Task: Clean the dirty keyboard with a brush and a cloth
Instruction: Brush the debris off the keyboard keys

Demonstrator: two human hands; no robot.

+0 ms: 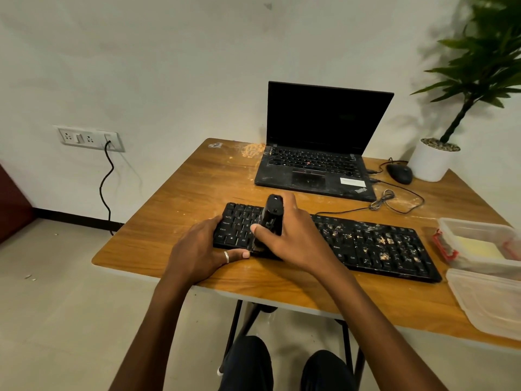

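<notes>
I'm watching the dirty keyboard (372,245) lying on the bench (194,179) under both hands, crumbs (382,240) (thickest right of the right hand (293,238)) dotting it. The right hand is gripping a brush (272,214) against the keys; the left hand (201,251) is clasping the keyboard's left end. A laptop (318,153) is sitting beyond the hands.

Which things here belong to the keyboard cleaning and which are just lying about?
In the job: keyboard; brush held in the right hand; left hand gripping the keyboard's left end.

Lying about: laptop; mouse; potted plant; near clear tub; far clear tub, holding something yellow, possibly the cloth, cannot tell.
</notes>
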